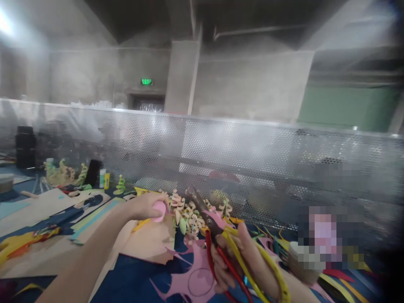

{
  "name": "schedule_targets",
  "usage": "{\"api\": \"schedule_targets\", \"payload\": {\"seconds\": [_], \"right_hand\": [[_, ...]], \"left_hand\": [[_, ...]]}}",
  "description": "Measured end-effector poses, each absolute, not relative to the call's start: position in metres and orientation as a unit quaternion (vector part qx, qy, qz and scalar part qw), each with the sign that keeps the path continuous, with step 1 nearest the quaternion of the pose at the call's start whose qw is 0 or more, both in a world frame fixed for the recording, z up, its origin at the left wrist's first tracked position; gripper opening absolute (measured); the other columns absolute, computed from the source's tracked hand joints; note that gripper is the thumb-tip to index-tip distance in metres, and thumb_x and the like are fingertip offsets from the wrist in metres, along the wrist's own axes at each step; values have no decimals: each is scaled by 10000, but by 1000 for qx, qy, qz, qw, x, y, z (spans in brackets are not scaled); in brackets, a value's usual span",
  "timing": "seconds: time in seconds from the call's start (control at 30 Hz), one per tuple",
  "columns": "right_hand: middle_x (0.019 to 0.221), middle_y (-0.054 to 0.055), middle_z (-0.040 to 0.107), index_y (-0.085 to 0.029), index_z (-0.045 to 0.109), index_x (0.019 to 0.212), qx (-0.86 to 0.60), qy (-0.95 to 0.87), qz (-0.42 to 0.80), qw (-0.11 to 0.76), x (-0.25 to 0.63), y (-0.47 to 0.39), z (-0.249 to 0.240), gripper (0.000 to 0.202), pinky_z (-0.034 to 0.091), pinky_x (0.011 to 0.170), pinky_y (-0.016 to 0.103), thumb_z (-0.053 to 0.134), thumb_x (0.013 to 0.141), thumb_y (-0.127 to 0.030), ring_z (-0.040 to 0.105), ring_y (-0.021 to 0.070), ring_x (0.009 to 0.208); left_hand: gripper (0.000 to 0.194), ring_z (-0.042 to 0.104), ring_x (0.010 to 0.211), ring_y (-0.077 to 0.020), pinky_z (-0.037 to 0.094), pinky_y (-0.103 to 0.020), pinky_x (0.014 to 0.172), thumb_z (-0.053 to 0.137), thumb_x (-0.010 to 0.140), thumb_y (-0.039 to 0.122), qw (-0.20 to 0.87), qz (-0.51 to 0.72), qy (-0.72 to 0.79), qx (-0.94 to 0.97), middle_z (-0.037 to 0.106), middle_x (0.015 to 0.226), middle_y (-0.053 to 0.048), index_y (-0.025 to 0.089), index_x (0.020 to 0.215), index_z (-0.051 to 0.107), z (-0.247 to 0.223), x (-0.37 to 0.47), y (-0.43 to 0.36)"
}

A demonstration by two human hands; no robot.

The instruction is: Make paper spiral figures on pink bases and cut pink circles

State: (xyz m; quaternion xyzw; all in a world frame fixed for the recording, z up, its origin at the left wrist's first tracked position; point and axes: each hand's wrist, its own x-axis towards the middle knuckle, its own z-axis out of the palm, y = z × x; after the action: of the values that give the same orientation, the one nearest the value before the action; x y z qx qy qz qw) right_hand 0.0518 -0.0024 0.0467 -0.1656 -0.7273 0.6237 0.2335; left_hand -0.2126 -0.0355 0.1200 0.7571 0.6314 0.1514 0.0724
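Near the middle, my left hand (150, 206) has its fingers closed on a round pink paper piece (160, 211). My right hand (235, 256) is wrapped round scissors with red and yellow handles (265, 254), their dark blades pointing up and to the left. A pink scrap sits by the blades. Below lies a cut pink paper sheet (183, 280) with a circle drawn on it, close to my right fingers. Curled paper spirals (189, 214) are heaped between and beyond my hands.
Pale paper sheets (34, 210) and yellow scraps (19, 248) cover the left. A glue stick (107, 181) and dark bottle (25, 147) stand behind. A tub (304, 269) is at right. A perforated metal panel (221, 147) runs along the back.
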Motion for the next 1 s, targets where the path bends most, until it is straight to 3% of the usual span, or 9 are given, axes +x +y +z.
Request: {"api": "schedule_targets", "payload": {"seconds": [0.1,0.2,0.27,0.37,0.43,0.53,0.67,0.83,1.0], "right_hand": [[421,-48,392,-201,400,594,-156,-682,663,264,54,-4,56,705,461,519,316,27,676,-793,404,106,385],[408,-57,398,-207,375,573,-163,-657,689,258,54,-7,64,655,468,513,321,152,654,-817,401,99,369],[409,-49,416,-203,385,555,-164,-657,690,256,53,-8,67,644,470,517,317,166,684,-794,434,109,384],[401,-40,427,-197,421,544,-165,-669,677,259,52,-12,74,660,464,526,300,119,734,-751,470,123,409],[394,-42,413,-196,446,541,-174,-674,669,261,50,-17,80,672,466,546,301,116,738,-747,465,124,416],[413,-30,413,-192,491,543,-165,-679,663,267,50,-21,88,692,471,575,318,146,716,-766,454,134,444],[501,11,473,-190,531,590,-147,-681,659,285,62,-17,94,734,465,622,347,146,662,-811,493,167,520],[705,85,594,-196,593,779,-141,-721,619,278,85,-13,106,835,455,659,368,86,618,-839,570,240,703],[619,67,540,-204,578,646,-137,-712,598,342,87,-11,114,819,463,573,361,28,647,-811,533,209,584]], "left_hand": [[316,586,880,-281,426,-329,744,560,603,200,79,93,661,740,674,942,-72,203,902,663,109,-217,-28],[438,545,1005,-291,399,-337,835,608,623,299,99,68,644,755,638,1089,-72,221,1054,616,105,-205,-25],[616,505,1080,-253,384,-296,877,650,608,401,140,68,598,786,560,1223,-11,301,1197,497,105,-188,-27],[833,470,1130,-247,397,-300,872,714,567,349,333,95,435,831,447,1328,-18,309,1308,335,105,-158,-32],[651,477,1110,-233,384,-297,879,692,601,268,417,131,361,824,547,1213,-22,274,1215,474,101,-140,-33],[350,569,822,-195,417,-267,713,642,589,145,442,228,379,781,652,855,3,238,927,634,92,-124,-31],[87,422,472,-114,302,-223,469,536,621,126,458,288,420,729,493,497,51,190,609,594,87,-129,-26],[182,387,456,-95,258,-218,461,482,674,179,447,355,422,704,425,476,54,180,492,473,98,-150,-25],[199,367,446,-93,276,-226,476,495,667,200,428,382,430,698,415,452,55,177,472,462,106,-163,-22]]}}
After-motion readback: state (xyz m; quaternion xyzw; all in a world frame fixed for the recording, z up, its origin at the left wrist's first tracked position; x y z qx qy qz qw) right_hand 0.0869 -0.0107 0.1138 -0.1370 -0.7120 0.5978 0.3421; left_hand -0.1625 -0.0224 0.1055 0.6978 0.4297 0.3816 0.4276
